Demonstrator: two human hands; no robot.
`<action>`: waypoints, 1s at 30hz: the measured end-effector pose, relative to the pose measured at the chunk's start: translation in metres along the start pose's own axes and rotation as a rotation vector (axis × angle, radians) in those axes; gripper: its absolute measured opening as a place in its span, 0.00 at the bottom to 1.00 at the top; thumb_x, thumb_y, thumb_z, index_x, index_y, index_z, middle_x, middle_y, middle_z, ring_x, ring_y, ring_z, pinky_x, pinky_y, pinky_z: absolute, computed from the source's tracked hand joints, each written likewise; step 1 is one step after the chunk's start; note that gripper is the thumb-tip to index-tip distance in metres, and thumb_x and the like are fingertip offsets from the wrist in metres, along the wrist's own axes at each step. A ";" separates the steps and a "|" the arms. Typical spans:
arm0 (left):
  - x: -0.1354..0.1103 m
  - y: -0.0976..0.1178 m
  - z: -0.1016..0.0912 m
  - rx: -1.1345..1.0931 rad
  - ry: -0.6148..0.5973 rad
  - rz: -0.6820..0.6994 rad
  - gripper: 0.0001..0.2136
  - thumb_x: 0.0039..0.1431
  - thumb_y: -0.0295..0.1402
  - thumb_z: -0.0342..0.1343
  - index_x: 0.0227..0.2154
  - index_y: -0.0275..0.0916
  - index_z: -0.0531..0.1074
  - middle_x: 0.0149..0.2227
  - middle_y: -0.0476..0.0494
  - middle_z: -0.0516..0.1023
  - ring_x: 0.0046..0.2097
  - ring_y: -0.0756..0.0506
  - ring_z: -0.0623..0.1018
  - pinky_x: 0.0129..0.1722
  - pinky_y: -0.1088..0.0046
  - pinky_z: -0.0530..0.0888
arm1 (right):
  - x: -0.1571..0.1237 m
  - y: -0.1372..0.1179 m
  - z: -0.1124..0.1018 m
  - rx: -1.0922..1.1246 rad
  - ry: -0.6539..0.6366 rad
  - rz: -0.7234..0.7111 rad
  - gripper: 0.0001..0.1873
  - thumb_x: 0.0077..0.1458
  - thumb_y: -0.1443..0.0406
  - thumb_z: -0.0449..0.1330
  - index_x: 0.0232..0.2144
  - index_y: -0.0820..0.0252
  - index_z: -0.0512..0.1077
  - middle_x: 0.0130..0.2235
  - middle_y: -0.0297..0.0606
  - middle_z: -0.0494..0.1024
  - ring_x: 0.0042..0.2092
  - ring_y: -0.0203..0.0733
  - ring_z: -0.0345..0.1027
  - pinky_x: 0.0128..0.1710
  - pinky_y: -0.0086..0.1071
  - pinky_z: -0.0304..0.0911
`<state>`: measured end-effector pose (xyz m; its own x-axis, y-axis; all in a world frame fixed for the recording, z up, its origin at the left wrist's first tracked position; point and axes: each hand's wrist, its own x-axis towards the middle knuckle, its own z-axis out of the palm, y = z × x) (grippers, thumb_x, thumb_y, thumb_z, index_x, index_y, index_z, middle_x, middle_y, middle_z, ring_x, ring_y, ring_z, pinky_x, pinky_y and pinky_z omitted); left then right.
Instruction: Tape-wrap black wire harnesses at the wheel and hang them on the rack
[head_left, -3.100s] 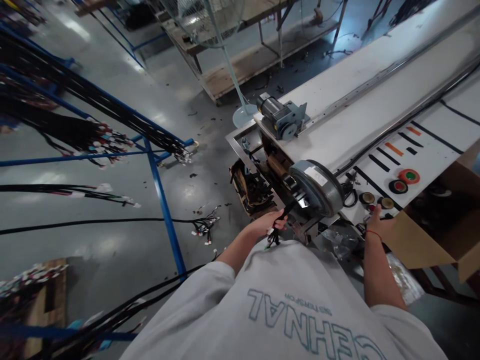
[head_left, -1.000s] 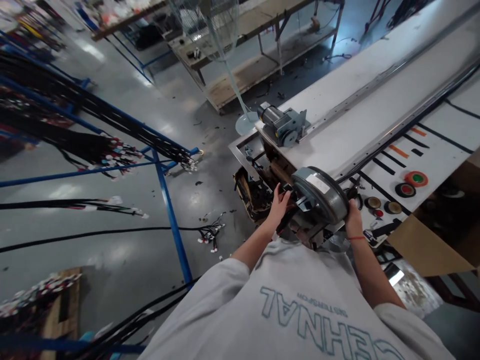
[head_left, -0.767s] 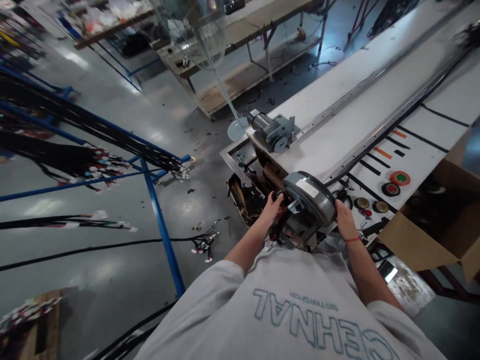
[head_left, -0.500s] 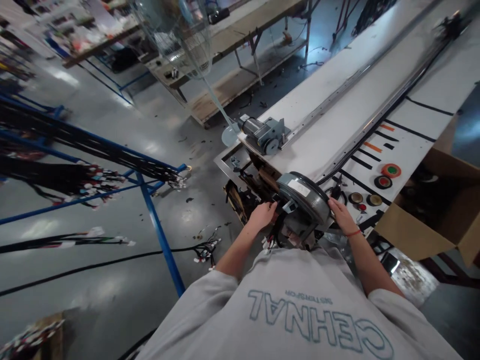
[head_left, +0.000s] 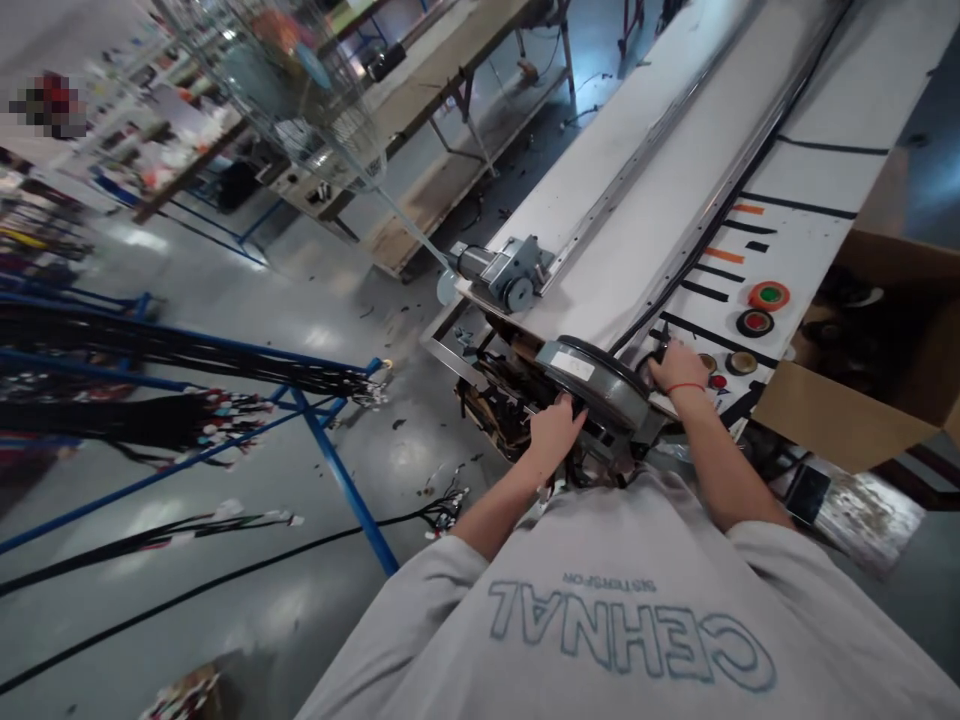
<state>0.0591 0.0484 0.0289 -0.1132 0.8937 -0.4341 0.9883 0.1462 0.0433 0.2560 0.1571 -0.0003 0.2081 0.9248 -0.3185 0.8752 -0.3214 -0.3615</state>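
Note:
A round grey taping-machine-like drum (head_left: 600,385) with a white label and a black rim sits at the near end of the long white table. My left hand (head_left: 556,432) is at its front left side, fingers curled against a dark part below the rim. What those fingers hold is hidden. To the right of the drum, my right hand (head_left: 681,368) is closed around a small dark pointed hand tool (head_left: 664,335) on the tabletop. A black cable (head_left: 637,325) runs from behind the drum along the table.
Tape rolls (head_left: 755,321) lie right of my right hand, beside an open cardboard box (head_left: 847,415). A grey motor (head_left: 510,272) is mounted at the table's left corner. On the left, a blue rack (head_left: 341,490) carries black cable bundles. A fan (head_left: 300,100) stands beyond.
My right hand has moved from the drum's rim to the dark tool on the table. My left hand has shifted right, further under the rim. The camera view has turned slightly.

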 end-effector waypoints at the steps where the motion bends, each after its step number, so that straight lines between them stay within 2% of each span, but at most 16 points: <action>1: 0.006 -0.009 -0.006 0.009 0.010 0.009 0.20 0.68 0.48 0.46 0.51 0.37 0.69 0.41 0.33 0.82 0.44 0.37 0.82 0.40 0.66 0.75 | -0.002 0.012 0.006 -0.070 0.021 0.061 0.24 0.54 0.62 0.62 0.51 0.70 0.69 0.49 0.60 0.73 0.50 0.56 0.70 0.46 0.42 0.65; 3: 0.015 -0.030 -0.019 0.000 0.044 0.018 0.20 0.67 0.49 0.46 0.49 0.38 0.70 0.40 0.34 0.82 0.45 0.38 0.82 0.41 0.67 0.74 | -0.009 0.037 0.013 -0.068 -0.030 0.097 0.28 0.50 0.66 0.64 0.53 0.73 0.67 0.51 0.63 0.72 0.50 0.59 0.70 0.47 0.44 0.66; 5: 0.022 -0.049 -0.026 -0.066 0.060 0.033 0.19 0.67 0.48 0.48 0.48 0.38 0.71 0.38 0.37 0.83 0.44 0.39 0.82 0.40 0.70 0.73 | -0.023 0.060 0.013 0.101 -0.115 0.060 0.23 0.49 0.66 0.63 0.48 0.72 0.69 0.45 0.59 0.75 0.46 0.56 0.73 0.46 0.43 0.67; 8: 0.030 -0.065 -0.026 -0.216 0.017 0.095 0.15 0.66 0.43 0.52 0.46 0.36 0.72 0.33 0.41 0.83 0.40 0.42 0.82 0.38 0.73 0.72 | -0.066 0.088 0.006 0.559 -0.249 -0.185 0.19 0.48 0.57 0.65 0.40 0.62 0.71 0.41 0.49 0.77 0.44 0.52 0.73 0.47 0.43 0.67; 10: 0.034 -0.069 -0.022 -0.292 -0.013 0.147 0.13 0.67 0.41 0.52 0.40 0.35 0.74 0.31 0.42 0.82 0.37 0.44 0.81 0.37 0.74 0.72 | -0.103 0.090 0.007 0.891 -0.482 -0.415 0.26 0.45 0.47 0.67 0.39 0.58 0.71 0.44 0.48 0.76 0.46 0.52 0.72 0.49 0.44 0.66; 12: 0.037 -0.071 -0.021 -0.336 -0.040 0.197 0.14 0.67 0.39 0.51 0.35 0.35 0.75 0.29 0.43 0.82 0.34 0.45 0.80 0.36 0.74 0.71 | -0.132 0.069 0.017 1.128 -0.906 -0.524 0.34 0.41 0.37 0.65 0.38 0.57 0.71 0.47 0.50 0.76 0.47 0.53 0.72 0.50 0.46 0.66; 14: 0.037 -0.072 -0.023 -0.345 -0.039 0.233 0.15 0.67 0.40 0.50 0.32 0.36 0.76 0.28 0.44 0.81 0.32 0.46 0.79 0.35 0.74 0.71 | -0.146 0.030 0.034 1.215 -1.324 -0.466 0.42 0.41 0.29 0.55 0.37 0.59 0.71 0.45 0.51 0.77 0.44 0.53 0.74 0.48 0.46 0.67; 15: 0.037 -0.072 -0.025 -0.328 -0.018 0.237 0.15 0.66 0.40 0.51 0.32 0.36 0.76 0.28 0.44 0.81 0.32 0.46 0.79 0.34 0.74 0.71 | -0.147 0.008 0.043 1.203 -1.455 -0.392 0.44 0.42 0.27 0.49 0.35 0.60 0.71 0.42 0.50 0.77 0.42 0.51 0.75 0.45 0.44 0.69; 16: 0.036 -0.072 -0.028 -0.297 0.014 0.231 0.14 0.65 0.41 0.52 0.32 0.37 0.77 0.29 0.43 0.82 0.33 0.45 0.80 0.34 0.74 0.70 | -0.146 -0.013 0.050 1.163 -1.503 -0.309 0.46 0.43 0.26 0.44 0.33 0.60 0.70 0.38 0.50 0.78 0.38 0.49 0.75 0.40 0.41 0.70; 18: 0.035 -0.072 -0.032 -0.242 0.062 0.217 0.14 0.64 0.41 0.54 0.32 0.37 0.77 0.31 0.41 0.81 0.35 0.43 0.80 0.34 0.73 0.70 | -0.146 -0.041 0.060 1.037 -1.392 -0.157 0.44 0.45 0.26 0.40 0.25 0.59 0.66 0.27 0.46 0.76 0.26 0.42 0.72 0.26 0.33 0.67; 19: 0.035 -0.072 -0.034 -0.233 0.063 0.214 0.14 0.64 0.41 0.53 0.31 0.36 0.77 0.31 0.41 0.81 0.36 0.43 0.80 0.35 0.73 0.70 | -0.148 -0.044 0.061 0.976 -1.301 -0.122 0.42 0.46 0.27 0.40 0.22 0.58 0.63 0.23 0.44 0.74 0.21 0.39 0.67 0.20 0.29 0.61; 21: 0.037 -0.073 -0.035 -0.258 0.023 0.222 0.15 0.66 0.41 0.51 0.31 0.36 0.76 0.30 0.41 0.80 0.35 0.43 0.79 0.35 0.73 0.70 | -0.157 -0.027 0.055 0.933 -1.102 -0.143 0.38 0.48 0.28 0.43 0.20 0.56 0.60 0.19 0.42 0.72 0.17 0.37 0.62 0.15 0.28 0.55; 23: 0.041 -0.074 -0.034 -0.309 -0.053 0.225 0.17 0.67 0.40 0.48 0.29 0.36 0.74 0.29 0.41 0.78 0.34 0.44 0.78 0.36 0.73 0.70 | -0.164 0.011 0.042 0.974 -0.852 -0.218 0.36 0.50 0.30 0.45 0.22 0.56 0.62 0.23 0.44 0.75 0.20 0.40 0.67 0.20 0.31 0.61; 25: 0.044 -0.077 -0.029 -0.396 -0.150 0.210 0.17 0.68 0.40 0.46 0.28 0.36 0.72 0.28 0.43 0.76 0.34 0.45 0.76 0.36 0.73 0.70 | -0.155 0.050 0.026 0.895 -0.463 -0.144 0.35 0.54 0.34 0.44 0.24 0.56 0.65 0.24 0.44 0.75 0.25 0.45 0.70 0.27 0.36 0.66; 27: 0.046 -0.081 -0.023 -0.539 -0.282 0.198 0.17 0.69 0.40 0.43 0.28 0.38 0.69 0.25 0.46 0.73 0.30 0.47 0.73 0.34 0.73 0.70 | -0.129 0.077 0.011 0.585 -0.205 -0.008 0.32 0.56 0.38 0.46 0.23 0.56 0.68 0.23 0.45 0.74 0.28 0.50 0.71 0.31 0.40 0.66; 30: 0.043 -0.087 -0.013 -0.768 -0.481 0.173 0.18 0.70 0.43 0.41 0.27 0.40 0.63 0.21 0.53 0.63 0.23 0.51 0.65 0.26 0.75 0.66 | -0.087 0.085 -0.009 0.140 0.016 0.069 0.22 0.54 0.47 0.55 0.28 0.60 0.73 0.30 0.50 0.76 0.38 0.56 0.72 0.38 0.43 0.65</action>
<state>-0.0333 0.0793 0.0187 0.2545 0.6820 -0.6857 0.6290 0.4218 0.6530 0.3168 0.0514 0.0047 0.2732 0.9024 -0.3332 0.7897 -0.4082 -0.4580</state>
